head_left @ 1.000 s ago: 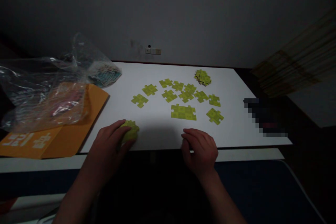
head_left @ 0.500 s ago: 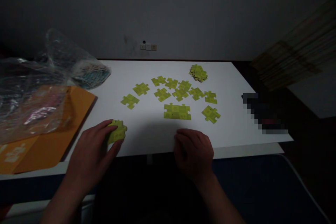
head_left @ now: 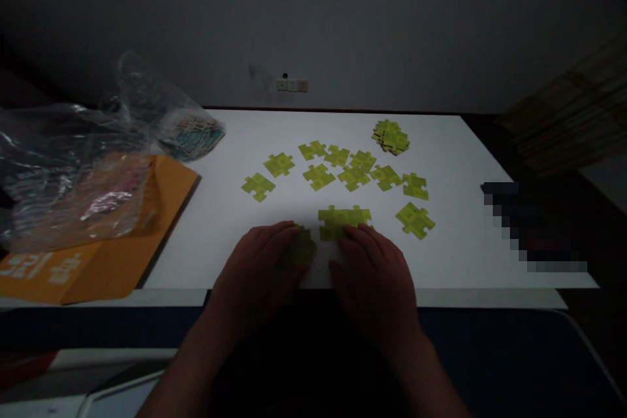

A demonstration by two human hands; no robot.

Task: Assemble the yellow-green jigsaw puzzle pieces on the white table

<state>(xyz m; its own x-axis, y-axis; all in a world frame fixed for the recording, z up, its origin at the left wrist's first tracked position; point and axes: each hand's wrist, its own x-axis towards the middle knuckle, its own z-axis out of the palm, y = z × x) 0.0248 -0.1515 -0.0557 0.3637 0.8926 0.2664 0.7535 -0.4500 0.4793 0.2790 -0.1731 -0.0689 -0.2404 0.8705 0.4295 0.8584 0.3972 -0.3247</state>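
Head | left hand [head_left: 258, 274] pinches knobbed green piece [head_left: 300, 249] | matte white table [head_left: 465, 235]

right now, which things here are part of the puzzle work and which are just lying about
In hand: left hand on a puzzle piece; right hand on the joined block; loose pieces; stacked pieces.
Lying about: clear plastic bag; orange envelope.

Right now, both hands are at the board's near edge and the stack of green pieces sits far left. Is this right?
No. The head view shows the stack at the far right of the board; the left hand and right hand are at its near edge.
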